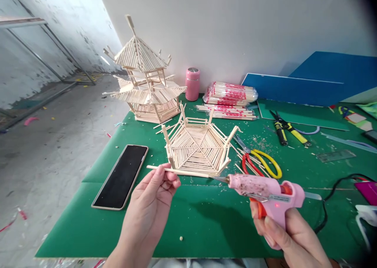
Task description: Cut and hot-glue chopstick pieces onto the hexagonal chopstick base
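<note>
Between the thumb and fingers of my left hand (156, 193) is a thin wooden stick (188, 173), held level in front of the hexagonal stick base (197, 146). My right hand (285, 232) is wrapped round the handle of a pink hot glue gun (259, 187), with fingers at its orange trigger. The gun's metal nozzle points left, at or very close to the stick's right end; I cannot tell whether they touch. Short upright posts and low rails stand round the base's rim. Behind it to the left rises a two-tiered stick pagoda (147, 79).
A phone (120, 177) lies left on the green table (218, 228). Red-and-yellow-handled scissors (265, 162) and cut sticks lie right of the base, with yellow-black pliers (288, 130) beyond. A pink cup (192, 84) and bagged sticks (229, 94) stand behind. A black cord (325, 209) runs right.
</note>
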The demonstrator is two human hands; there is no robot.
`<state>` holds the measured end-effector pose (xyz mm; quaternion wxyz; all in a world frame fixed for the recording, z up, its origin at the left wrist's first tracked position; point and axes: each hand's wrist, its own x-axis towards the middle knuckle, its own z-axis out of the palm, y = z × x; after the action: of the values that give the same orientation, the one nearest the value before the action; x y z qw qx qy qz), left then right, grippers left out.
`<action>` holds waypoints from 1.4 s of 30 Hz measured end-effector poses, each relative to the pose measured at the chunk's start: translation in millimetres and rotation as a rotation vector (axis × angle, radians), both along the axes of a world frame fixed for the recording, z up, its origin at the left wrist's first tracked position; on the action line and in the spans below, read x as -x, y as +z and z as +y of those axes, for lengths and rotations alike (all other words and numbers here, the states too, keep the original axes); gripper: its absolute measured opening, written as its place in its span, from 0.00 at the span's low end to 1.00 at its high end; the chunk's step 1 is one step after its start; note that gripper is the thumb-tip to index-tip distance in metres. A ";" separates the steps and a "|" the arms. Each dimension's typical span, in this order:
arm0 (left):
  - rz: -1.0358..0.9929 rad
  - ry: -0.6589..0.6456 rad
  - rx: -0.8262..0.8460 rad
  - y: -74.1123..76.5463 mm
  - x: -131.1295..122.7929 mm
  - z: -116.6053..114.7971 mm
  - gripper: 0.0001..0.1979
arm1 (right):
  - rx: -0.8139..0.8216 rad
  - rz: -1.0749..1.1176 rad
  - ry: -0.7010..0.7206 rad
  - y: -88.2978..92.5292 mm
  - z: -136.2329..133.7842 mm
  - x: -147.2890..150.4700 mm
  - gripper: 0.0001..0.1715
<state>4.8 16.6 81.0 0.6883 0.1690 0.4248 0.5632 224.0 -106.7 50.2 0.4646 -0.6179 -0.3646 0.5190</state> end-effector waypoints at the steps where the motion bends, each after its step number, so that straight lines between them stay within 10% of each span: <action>1: -0.005 -0.003 0.002 0.0 -0.1 0.1 0.06 | -0.001 0.001 0.007 0.3 0.7 0.7 0.16; 42: -0.051 -0.062 0.036 -2.9 1.1 -1.7 0.04 | 0.009 -0.034 -0.010 8.9 2.6 7.0 0.15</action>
<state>3.6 14.8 78.1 0.7191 0.1552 0.4115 0.5381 217.0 -104.1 59.1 0.4580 -0.6305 -0.3670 0.5081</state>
